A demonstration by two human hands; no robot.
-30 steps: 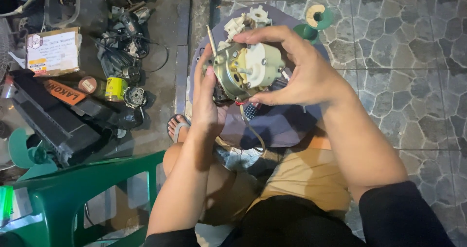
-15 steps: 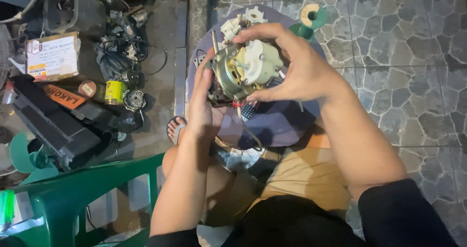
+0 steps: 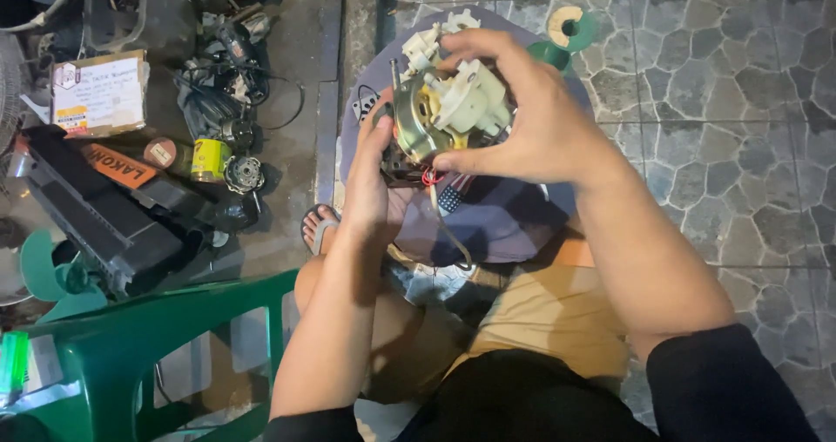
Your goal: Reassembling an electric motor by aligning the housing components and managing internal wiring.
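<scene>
Shiny metal motor (image 3: 418, 120), matt white plastic gearbox (image 3: 475, 102)

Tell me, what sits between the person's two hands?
In the head view, a small fan motor with a white plastic gearbox sits between the left hand and right hand; both grip it.

I count two hands, the left hand (image 3: 370, 176) and the right hand (image 3: 531, 115), around one fan motor (image 3: 448, 115) with one white gear housing (image 3: 470, 102) on it. On the ground I see one cardboard box (image 3: 97, 94), one yellow can (image 3: 209, 160), one green plastic chair (image 3: 131, 355), one teal fan blade (image 3: 54, 276) and one sandal (image 3: 320, 226). Further off I make out one roll of tape (image 3: 568, 28) and one purple cloth (image 3: 496, 220).
</scene>
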